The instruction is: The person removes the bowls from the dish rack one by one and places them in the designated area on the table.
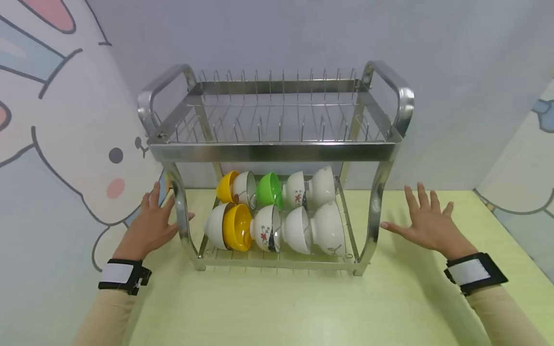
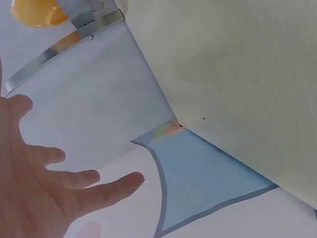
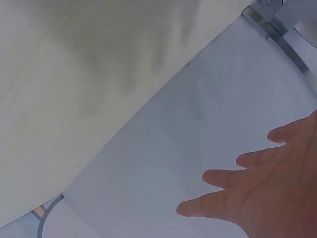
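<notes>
A two-tier metal dish rack [image 1: 277, 153] stands between my hands. On its lower tier, two rows of bowls sit tipped on their sides: yellow bowls [image 1: 238, 228], a green bowl [image 1: 269, 191], plain white bowls [image 1: 296, 230] and white bowls with a floral pattern [image 1: 262, 228]. My left hand [image 1: 152, 225] is beside the rack's left leg, fingers spread, holding nothing. On the other side my right hand [image 1: 428, 222] has its fingers spread too, the thumb tip close to the right leg. Both wrist views show the straight fingers with nothing in them.
The upper tier [image 1: 277, 105] has upright wire dividers and curved handles at both ends. Under the rack lies a pale yellow-green table [image 1: 277, 307]. A grey wall [image 1: 277, 38] rises behind, with a cartoon rabbit panel [image 1: 86, 158] at left and another printed panel [image 1: 519, 192] at right.
</notes>
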`<state>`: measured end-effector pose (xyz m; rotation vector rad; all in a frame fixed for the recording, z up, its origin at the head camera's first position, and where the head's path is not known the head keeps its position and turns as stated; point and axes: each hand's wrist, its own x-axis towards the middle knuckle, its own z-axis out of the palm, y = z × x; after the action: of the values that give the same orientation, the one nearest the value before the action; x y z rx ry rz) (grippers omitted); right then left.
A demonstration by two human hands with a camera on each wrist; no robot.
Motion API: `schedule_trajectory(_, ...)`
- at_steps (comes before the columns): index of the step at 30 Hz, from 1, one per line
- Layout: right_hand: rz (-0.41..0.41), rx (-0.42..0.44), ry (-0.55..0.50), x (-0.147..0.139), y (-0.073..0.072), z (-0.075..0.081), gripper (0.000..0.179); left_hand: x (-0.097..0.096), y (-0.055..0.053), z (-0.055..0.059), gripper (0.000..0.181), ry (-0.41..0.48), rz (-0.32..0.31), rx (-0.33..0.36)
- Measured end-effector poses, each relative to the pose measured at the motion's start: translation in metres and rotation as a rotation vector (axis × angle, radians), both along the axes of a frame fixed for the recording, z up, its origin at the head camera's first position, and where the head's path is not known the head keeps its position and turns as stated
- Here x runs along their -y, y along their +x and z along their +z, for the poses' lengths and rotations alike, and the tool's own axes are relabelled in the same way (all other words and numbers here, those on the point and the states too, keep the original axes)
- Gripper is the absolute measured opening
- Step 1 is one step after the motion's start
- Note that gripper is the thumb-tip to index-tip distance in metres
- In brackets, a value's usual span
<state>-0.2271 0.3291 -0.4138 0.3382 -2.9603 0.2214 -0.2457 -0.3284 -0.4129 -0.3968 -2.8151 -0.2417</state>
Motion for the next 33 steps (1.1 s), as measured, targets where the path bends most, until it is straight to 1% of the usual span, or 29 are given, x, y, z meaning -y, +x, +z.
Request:
schedule_trajectory(3,0.015,0.001,-0.031,0.005,0.004,0.009,0.113,-0.001,0.004,0.006,0.086,0.025,-0.003,-0.015)
schedule_trajectory(6,0.046,-0.009,-0.073,0.011,0.008,0.017,0.109,-0.001,0.012,0.014,0.083,0.076,0.014,-0.039)
schedule_trajectory(8,0.082,-0.027,-0.098,0.015,0.010,0.022,0.104,-0.001,0.021,0.021,0.082,0.112,0.034,-0.073)
schedule_trajectory(10,0.121,-0.042,-0.121,0.019,0.012,0.026,0.097,-0.002,0.031,0.028,0.078,0.156,0.050,-0.121)
schedule_trajectory(13,0.158,-0.058,-0.145,0.025,0.017,0.033,0.086,-0.007,0.045,0.041,0.071,0.212,0.059,-0.193)
schedule_trajectory(15,0.168,-0.059,-0.163,0.029,0.021,0.038,0.080,-0.013,0.053,0.049,0.065,0.243,0.043,-0.226)
schedule_trajectory(19,0.190,-0.071,-0.213,0.035,0.029,0.046,0.065,-0.027,0.066,0.063,0.049,0.312,-0.007,-0.228)
schedule_trajectory(22,0.211,-0.101,-0.271,0.038,0.034,0.050,0.054,-0.037,0.074,0.070,0.043,0.359,-0.044,-0.234)
schedule_trajectory(25,0.239,-0.161,-0.331,0.041,0.039,0.049,0.043,-0.047,0.082,0.074,0.038,0.356,-0.070,-0.302)
schedule_trajectory(28,0.280,-0.226,-0.378,0.045,0.041,0.046,0.033,-0.058,0.091,0.075,0.029,0.315,-0.090,-0.406)
schedule_trajectory(29,0.297,-0.243,-0.392,0.047,0.042,0.045,0.030,-0.063,0.094,0.075,0.026,0.309,-0.105,-0.447)
schedule_trajectory(31,0.331,-0.267,-0.417,0.052,0.044,0.043,0.029,-0.075,0.099,0.075,0.021,0.305,-0.141,-0.507)
schedule_trajectory(33,0.356,-0.273,-0.447,0.057,0.046,0.042,0.030,-0.087,0.103,0.073,0.019,0.318,-0.191,-0.534)
